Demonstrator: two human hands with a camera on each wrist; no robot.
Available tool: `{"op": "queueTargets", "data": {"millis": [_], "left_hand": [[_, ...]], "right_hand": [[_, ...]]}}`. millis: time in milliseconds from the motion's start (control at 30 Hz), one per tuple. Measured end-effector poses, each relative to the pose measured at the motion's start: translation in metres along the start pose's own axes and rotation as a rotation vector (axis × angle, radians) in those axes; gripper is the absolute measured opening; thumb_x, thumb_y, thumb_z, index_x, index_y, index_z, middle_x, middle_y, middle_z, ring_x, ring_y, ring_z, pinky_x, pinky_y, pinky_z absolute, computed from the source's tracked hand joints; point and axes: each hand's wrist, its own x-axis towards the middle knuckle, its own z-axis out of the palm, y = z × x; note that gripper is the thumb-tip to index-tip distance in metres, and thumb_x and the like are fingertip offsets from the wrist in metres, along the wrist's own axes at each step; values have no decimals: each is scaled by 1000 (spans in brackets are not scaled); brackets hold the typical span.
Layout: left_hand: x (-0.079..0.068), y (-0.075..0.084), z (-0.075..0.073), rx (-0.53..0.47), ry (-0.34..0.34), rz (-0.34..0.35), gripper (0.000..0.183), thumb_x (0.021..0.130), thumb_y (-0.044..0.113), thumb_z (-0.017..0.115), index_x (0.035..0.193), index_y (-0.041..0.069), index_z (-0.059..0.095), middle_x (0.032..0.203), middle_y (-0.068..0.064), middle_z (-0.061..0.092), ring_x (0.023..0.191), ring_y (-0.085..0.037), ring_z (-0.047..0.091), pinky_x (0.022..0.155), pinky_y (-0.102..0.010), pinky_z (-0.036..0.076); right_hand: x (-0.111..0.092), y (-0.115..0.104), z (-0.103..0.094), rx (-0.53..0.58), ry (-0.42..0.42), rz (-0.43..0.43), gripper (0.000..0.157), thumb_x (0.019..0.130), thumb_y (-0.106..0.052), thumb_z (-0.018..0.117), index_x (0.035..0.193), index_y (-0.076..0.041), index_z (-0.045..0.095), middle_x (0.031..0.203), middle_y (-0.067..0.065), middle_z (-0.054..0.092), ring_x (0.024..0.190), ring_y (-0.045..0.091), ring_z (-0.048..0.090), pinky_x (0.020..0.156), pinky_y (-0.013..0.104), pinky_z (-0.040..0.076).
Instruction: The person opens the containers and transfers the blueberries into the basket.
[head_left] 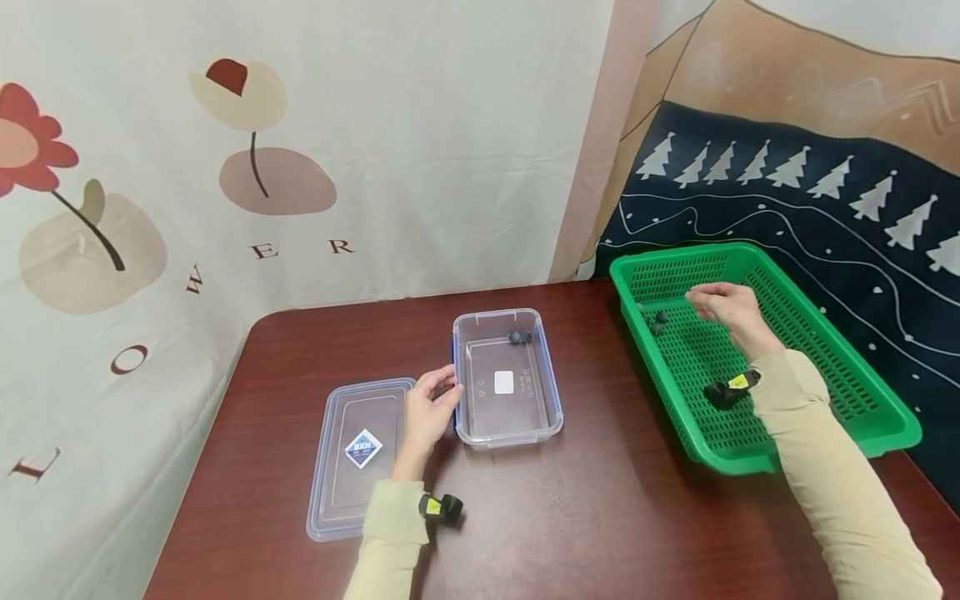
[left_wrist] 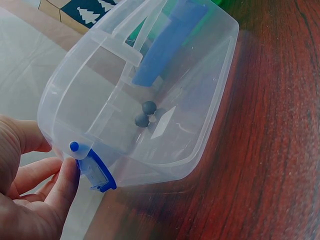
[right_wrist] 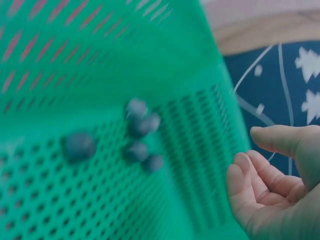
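My left hand [head_left: 429, 408] grips the left side of a clear plastic food container [head_left: 504, 417], its thumb and fingers at the wall beside a blue latch [left_wrist: 99, 172]. Inside the container, toward its far end, lie two blueberries [left_wrist: 145, 114]. My right hand [head_left: 726, 312] hovers over a green perforated basket [head_left: 660, 379] with nothing between thumb and fingers, which are loosely bent and apart. Several blueberries [right_wrist: 137, 131] lie on the basket's floor near a corner, to the left of this hand in the right wrist view, which is blurred.
The container's clear lid [head_left: 352, 492], with a blue and white label, lies flat left of the container, partly behind the left hand. Printed cloth [head_left: 450, 167] hangs behind the brown table [head_left: 600, 517]. The basket stands at the table's right side against dark cloth.
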Motion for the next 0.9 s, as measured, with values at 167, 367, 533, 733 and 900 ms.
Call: {"op": "queueTargets", "data": {"millis": [167,367,533,733,900], "left_hand": [[-6,20,0,2,-7,-6,33,80,-15,60,111,-22,54,107,-34,54,102,-46,56,85,-25,53],[1,-2,0,7,3,0,33,80,-12,62,112,-17,58,107,-29,57,101,-39,58,84,-23,53],[3,-6,0,15,-4,5,33,80,-11,62,113,-16,58,107,-28,57,100,-38,59,85,-23,53],[3,-6,-1,21,6,-25,34,80,-10,63,113,-14,59,107,-27,58,101,-37,59,87,-24,52],[2,-7,-1,6,4,-24,34,80,-12,63,113,-16,58,107,-28,57,101,-38,58,86,-24,53]], "right_hand": [[-3,-27,16,199,-1,-84,18,89,-18,63,103,-6,63,74,-16,61,67,-1,58,65,13,53],[-9,-54,44,299,-37,-156,10,87,-10,65,96,-5,65,73,-11,63,65,3,60,64,14,54],[-12,-70,72,244,-72,-199,33,89,-11,64,113,11,56,78,-9,64,69,3,61,70,17,56],[-15,-86,108,175,-159,-203,35,92,-9,59,119,12,54,90,2,65,72,1,61,82,26,55],[-18,-94,140,115,-214,-153,31,92,-11,60,118,6,58,111,21,62,81,11,63,91,36,51]]}}
